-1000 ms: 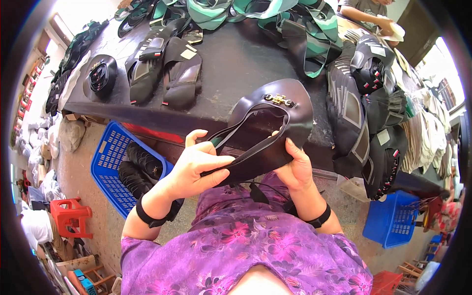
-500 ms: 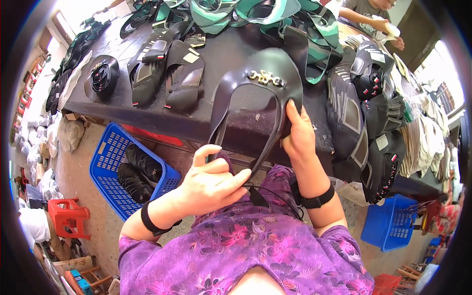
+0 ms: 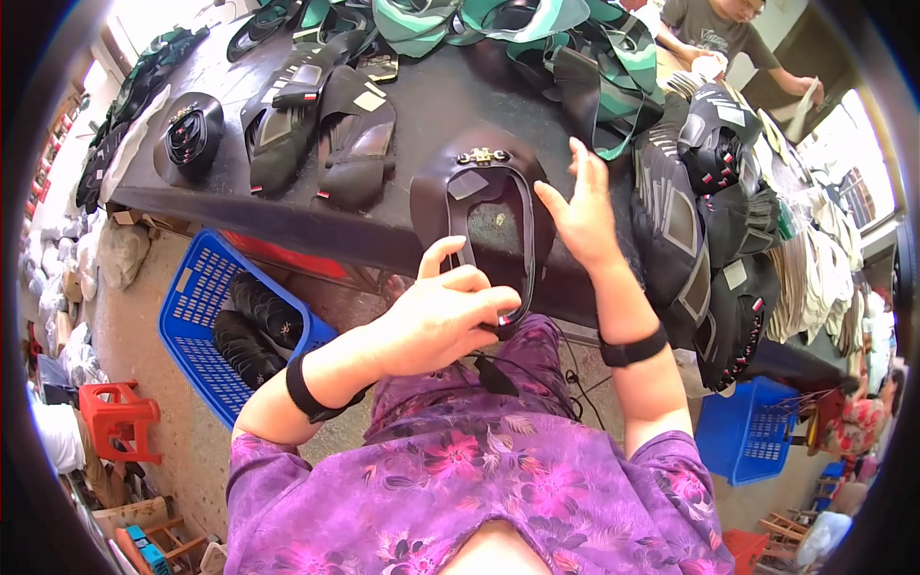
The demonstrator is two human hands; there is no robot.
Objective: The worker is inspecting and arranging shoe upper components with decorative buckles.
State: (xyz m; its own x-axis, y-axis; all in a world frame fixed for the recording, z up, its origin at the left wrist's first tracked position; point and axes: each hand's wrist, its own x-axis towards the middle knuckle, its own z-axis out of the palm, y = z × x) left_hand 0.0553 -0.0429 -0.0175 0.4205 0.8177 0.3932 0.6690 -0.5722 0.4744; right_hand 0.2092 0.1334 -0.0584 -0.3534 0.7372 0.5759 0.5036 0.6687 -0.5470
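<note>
gripping glossy black leather-like loop-shaped shoe upper [image 3: 434, 199], frame centre, in fingers of left hand [image 3: 448, 314], by smooth dark bench [image 3: 426, 101]; holding fingers of right hand [image 3: 586, 218] splayed just beside.

The black worktable [image 3: 436, 101] over there bears a heap of green-lined pieces [image 3: 414, 24] along its far side. Toward its left sit a round dark bundle [image 3: 192, 144] and two stacks of black pieces [image 3: 356, 158]; more black stacks [image 3: 674, 216] crowd the right. A black upper with a gold fitting [image 3: 433, 196] seems to rest at the near edge, though I can't quite tell from here.
</note>
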